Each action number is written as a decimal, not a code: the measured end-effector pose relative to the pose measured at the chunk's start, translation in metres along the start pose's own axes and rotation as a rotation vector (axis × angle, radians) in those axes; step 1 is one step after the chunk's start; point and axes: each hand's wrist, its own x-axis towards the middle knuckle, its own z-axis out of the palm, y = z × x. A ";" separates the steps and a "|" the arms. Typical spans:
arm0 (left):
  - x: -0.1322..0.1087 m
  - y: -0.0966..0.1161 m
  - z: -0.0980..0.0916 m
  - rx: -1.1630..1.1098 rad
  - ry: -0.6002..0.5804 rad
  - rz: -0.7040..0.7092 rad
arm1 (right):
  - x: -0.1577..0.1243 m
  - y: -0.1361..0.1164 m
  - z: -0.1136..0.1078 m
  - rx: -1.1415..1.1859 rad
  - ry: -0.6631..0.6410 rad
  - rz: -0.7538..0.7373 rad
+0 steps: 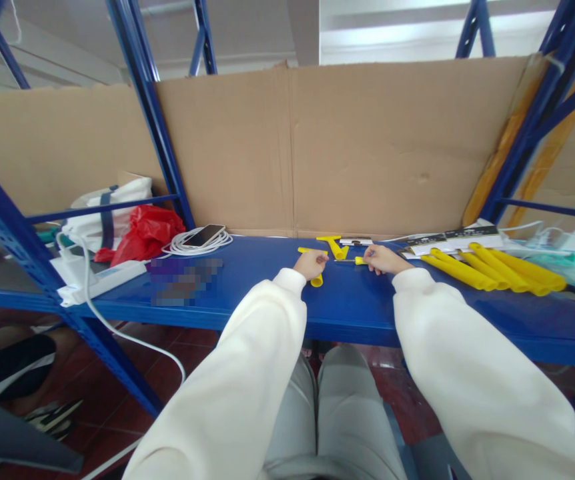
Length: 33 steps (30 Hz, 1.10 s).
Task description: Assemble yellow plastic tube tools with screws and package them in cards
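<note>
My left hand (310, 264) is closed around a yellow plastic piece (316, 280) on the blue shelf (267, 293); the piece sticks out below and beside the fingers. My right hand (381, 259) is closed on a small tool with a yellow handle (360, 261), its thin shaft pointing left toward the other hand. Just behind and between the hands lies a yellow T-shaped piece (334, 245). Both arms are in white sleeves.
Several yellow tubes (492, 270) lie to the right, beside dark-labelled packs (450, 239) and clear bags (567, 263). To the left are a phone on a coiled white cable (198, 240), a red bag (145, 233), a white power strip (100, 279). Cardboard backs the shelf.
</note>
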 end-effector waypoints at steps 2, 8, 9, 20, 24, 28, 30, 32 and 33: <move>0.001 -0.002 0.001 -0.014 0.021 0.009 | 0.000 -0.001 -0.001 -0.055 0.010 -0.017; 0.005 -0.007 0.003 -0.054 0.009 0.011 | 0.006 -0.003 -0.005 -0.372 0.194 -0.044; 0.005 -0.007 0.003 -0.048 0.006 0.011 | 0.008 -0.004 -0.005 -0.425 0.233 -0.035; -0.006 0.009 -0.001 0.144 0.026 0.041 | 0.046 -0.010 -0.001 -0.671 0.175 -0.068; -0.010 0.014 -0.001 0.148 0.028 0.079 | 0.063 -0.014 0.003 -0.590 0.135 0.086; -0.014 0.018 -0.002 0.178 0.055 0.113 | 0.077 -0.014 0.010 -0.494 0.231 0.239; -0.016 0.020 -0.002 0.195 0.066 0.123 | 0.083 -0.013 0.014 -0.485 0.263 0.297; -0.019 0.023 -0.002 0.210 0.091 0.121 | 0.087 -0.013 0.017 -0.493 0.257 0.330; -0.020 0.024 -0.003 0.218 0.107 0.110 | 0.089 -0.013 0.019 -0.499 0.254 0.332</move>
